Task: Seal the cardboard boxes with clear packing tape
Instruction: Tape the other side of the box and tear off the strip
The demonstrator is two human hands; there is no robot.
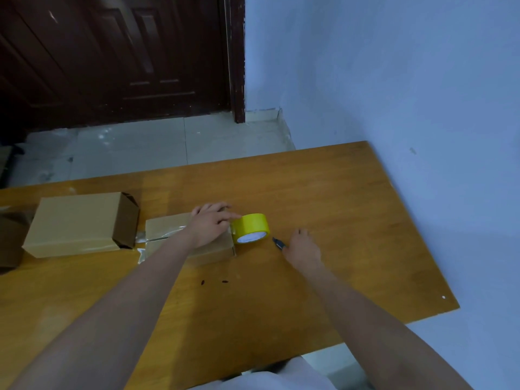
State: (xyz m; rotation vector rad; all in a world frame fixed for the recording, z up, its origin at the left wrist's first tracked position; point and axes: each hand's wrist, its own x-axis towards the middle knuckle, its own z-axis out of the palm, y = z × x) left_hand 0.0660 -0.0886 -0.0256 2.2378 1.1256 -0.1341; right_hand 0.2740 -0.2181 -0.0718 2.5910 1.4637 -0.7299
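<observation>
the left hand [209, 222] rests on the small box [197, 243], fingers touching the tape roll [250, 228] just right of it. right hand [302, 246], loosely open beside the cutter [278, 242], could fumble its blade.

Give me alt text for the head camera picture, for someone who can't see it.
A person's left hand rests on a small cardboard box on a wooden table, its fingers touching a yellow tape roll beside the box. The right hand lies over a small dark cutter. A larger box sits to the left.
</observation>
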